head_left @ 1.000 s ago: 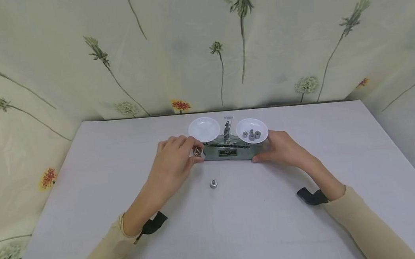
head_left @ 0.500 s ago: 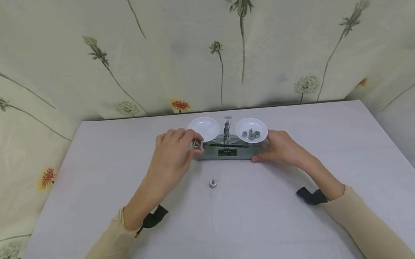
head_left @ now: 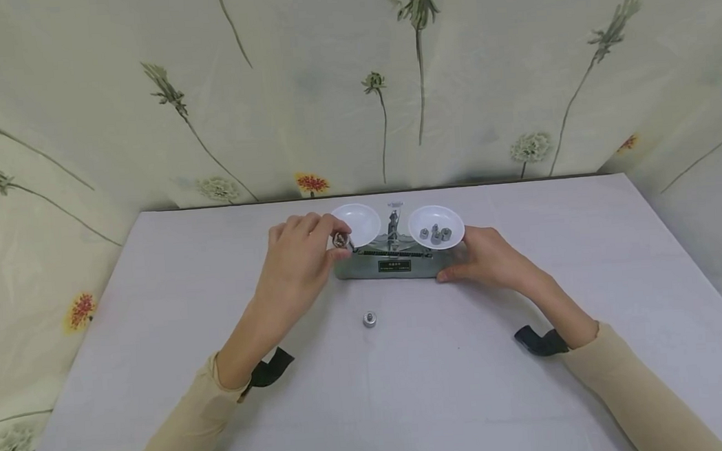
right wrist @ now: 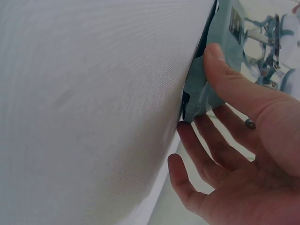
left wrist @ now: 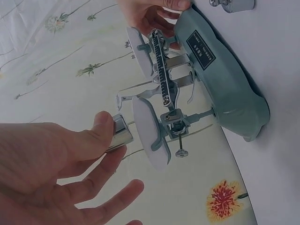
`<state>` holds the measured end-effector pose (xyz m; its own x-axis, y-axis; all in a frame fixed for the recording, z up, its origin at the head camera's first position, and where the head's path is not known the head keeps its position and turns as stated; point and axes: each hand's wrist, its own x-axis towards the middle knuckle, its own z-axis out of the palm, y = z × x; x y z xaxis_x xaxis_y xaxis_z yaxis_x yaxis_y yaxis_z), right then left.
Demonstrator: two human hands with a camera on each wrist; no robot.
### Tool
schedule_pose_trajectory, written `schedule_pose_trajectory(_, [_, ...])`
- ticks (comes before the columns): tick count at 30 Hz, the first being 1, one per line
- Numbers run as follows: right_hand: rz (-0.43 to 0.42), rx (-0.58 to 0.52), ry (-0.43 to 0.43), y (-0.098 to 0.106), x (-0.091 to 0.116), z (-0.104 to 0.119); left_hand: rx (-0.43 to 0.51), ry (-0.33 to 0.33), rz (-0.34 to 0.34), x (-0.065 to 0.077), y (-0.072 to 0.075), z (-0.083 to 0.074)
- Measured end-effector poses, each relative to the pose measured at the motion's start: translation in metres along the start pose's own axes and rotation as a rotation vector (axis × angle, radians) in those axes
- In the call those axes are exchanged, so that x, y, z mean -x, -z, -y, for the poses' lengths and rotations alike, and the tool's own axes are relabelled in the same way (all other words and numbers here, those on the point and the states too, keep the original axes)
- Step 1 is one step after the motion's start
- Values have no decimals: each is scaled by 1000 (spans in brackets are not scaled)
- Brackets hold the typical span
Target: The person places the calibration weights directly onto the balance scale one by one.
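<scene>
A green pan balance point(head_left: 364, 269) stands on the table with two white pans. My left hand point(head_left: 298, 264) pinches a shiny metal weight point(left wrist: 123, 132) between thumb and fingers. That weight is close beside the left pan point(left wrist: 146, 131), tilted on its side, and nothing lies in this pan. Several small metal weights point(head_left: 436, 235) sit in the right pan point(head_left: 424, 217). At the right end of the base, my right hand point(head_left: 496, 258) holds on, thumb at the front and fingers round the end in the right wrist view. One more weight point(head_left: 369, 319) stands on the table before the balance.
White cloth covers the table point(head_left: 421, 394), whose back edge runs just behind the balance. Beyond it hangs a flower-printed curtain point(head_left: 305, 118). An adjusting knob point(left wrist: 182, 153) sticks out beneath the left pan.
My left hand has risen slightly with the weight, from beside the base's left end to beside the left pan. The right hand stays on the balance.
</scene>
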<state>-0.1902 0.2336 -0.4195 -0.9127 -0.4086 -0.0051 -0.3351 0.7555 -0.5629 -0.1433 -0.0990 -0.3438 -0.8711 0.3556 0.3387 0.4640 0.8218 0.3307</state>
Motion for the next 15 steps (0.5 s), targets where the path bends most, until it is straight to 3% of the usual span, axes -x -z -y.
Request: schedule_pose_trajectory(15, [1, 3, -1, 0, 0, 0, 30, 37, -27, -14, -7, 3])
